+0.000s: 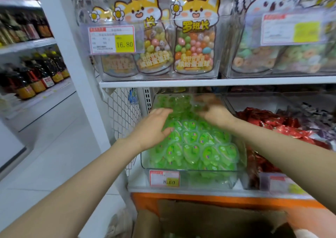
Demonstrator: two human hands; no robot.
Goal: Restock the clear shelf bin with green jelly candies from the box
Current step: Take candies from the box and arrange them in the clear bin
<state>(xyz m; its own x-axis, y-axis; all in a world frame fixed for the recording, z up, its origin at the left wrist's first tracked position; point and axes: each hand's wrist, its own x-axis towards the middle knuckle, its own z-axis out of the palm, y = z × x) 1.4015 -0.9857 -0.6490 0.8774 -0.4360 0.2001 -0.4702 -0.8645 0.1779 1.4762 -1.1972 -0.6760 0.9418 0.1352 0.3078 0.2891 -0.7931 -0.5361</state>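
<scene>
Both your hands are on the green heap in the bin.
The cardboard box (209, 217) sits below the shelf's front edge. Green jelly candies (192, 147) fill the clear shelf bin (234, 176), overlapped, long axes front-to-back, tips seemingly forward. Your left hand (154, 127) lies flat, fingers straight, likely settling them. Your right hand (216, 114) is too blurred to read.
</scene>
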